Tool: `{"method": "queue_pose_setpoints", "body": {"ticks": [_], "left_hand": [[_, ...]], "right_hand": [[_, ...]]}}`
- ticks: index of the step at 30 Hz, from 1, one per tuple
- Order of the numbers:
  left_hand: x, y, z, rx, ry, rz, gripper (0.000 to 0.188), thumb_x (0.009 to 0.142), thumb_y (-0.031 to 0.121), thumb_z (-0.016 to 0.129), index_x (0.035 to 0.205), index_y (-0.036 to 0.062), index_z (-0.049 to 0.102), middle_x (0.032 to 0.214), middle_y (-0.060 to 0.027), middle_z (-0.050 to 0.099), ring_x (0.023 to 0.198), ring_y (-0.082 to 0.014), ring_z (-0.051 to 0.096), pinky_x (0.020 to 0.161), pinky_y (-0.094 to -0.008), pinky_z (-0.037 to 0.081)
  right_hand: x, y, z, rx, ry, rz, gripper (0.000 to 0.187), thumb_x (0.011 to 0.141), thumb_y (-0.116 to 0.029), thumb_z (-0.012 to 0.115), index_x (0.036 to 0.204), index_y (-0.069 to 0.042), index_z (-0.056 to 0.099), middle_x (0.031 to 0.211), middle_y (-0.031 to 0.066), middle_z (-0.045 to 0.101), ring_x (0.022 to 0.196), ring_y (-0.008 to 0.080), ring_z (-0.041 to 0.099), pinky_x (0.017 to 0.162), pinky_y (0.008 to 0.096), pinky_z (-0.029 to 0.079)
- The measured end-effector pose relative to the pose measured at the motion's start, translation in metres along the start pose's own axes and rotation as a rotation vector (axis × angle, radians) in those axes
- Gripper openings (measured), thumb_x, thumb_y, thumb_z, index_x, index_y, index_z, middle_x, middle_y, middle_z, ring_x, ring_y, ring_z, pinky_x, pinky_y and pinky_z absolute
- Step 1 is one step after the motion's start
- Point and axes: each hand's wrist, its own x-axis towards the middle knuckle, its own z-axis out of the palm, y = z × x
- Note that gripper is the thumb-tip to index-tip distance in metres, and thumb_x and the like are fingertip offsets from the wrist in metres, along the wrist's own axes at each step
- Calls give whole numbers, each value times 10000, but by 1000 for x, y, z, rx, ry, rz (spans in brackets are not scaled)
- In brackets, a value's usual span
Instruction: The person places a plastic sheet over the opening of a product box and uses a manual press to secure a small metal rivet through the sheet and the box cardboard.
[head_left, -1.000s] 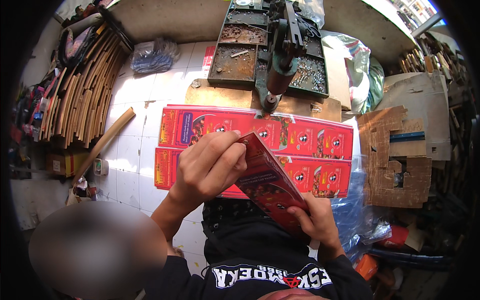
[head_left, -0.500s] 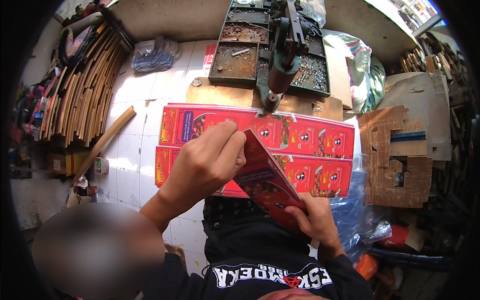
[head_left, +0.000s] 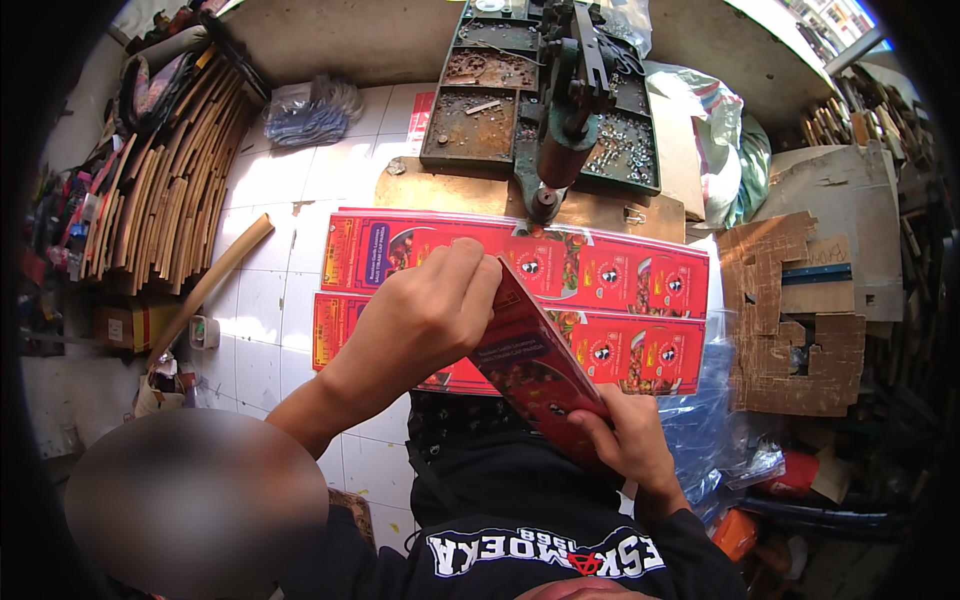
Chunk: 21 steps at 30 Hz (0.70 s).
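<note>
A stack of red printed cards or folded sheets [head_left: 530,375] with food pictures is held tilted in front of my body. My left hand [head_left: 425,310] pinches its upper left corner, fingertips together. The lower right edge is gripped by my right hand [head_left: 632,440], its thumb lying on the printed face. Just beyond, two long piles of similar red printed sheets lie side by side: a far one [head_left: 660,285] and a near one [head_left: 655,358]. My left hand and the held stack cover part of both piles. How many sheets I hold cannot be made out.
Behind the piles stands a metal hand press [head_left: 567,150] with a compartment tray [head_left: 470,140] of small metal pieces. Cardboard pieces [head_left: 790,330] are at the right, near clear plastic [head_left: 700,410]. Wooden slats or boards [head_left: 175,190] stack up at the left, beside a long curved strip [head_left: 215,280].
Almost nothing differs. My left hand and the upper corner of the held stack have shifted very slightly to the right; my right hand keeps its grip.
</note>
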Motion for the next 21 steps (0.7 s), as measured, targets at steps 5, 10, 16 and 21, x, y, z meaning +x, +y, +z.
{"method": "queue_pose_setpoints", "body": {"ticks": [5, 10, 16, 21], "left_hand": [[-3, 4, 2, -65, -7, -56, 255, 727, -46, 681, 941, -44, 543, 884, -157, 567, 723, -284, 641, 616, -349, 558], [-7, 3, 6, -126, 45, -92, 264, 744, 29, 694, 947, -34, 539, 876, -150, 568, 738, -280, 633, 627, -348, 556], [-9, -1, 6, -382, 191, -192, 242, 777, -75, 684, 966, -33, 539, 860, -147, 576, 720, -311, 630, 614, -368, 548], [-12, 7, 13, -374, 265, -207, 224, 781, -69, 703, 974, -23, 600, 895, -144, 611, 744, -294, 651, 620, -361, 553]], "right_hand": [[0, 1, 2, 36, 2, 64, 246, 886, -156, 734, 1079, -33, 643, 743, 168, 684, 662, 342, 690, 561, 407, 506], [0, 2, 3, 52, 1, 93, 243, 897, -173, 726, 1085, -43, 645, 754, 172, 684, 668, 347, 690, 568, 406, 508], [0, 14, -1, 125, 10, 105, 232, 896, -178, 732, 1058, -37, 646, 740, 172, 669, 640, 344, 672, 557, 389, 490], [1, 13, -5, 166, -9, 136, 215, 886, -161, 739, 1023, -23, 648, 726, 172, 653, 622, 342, 659, 547, 381, 475]]}}
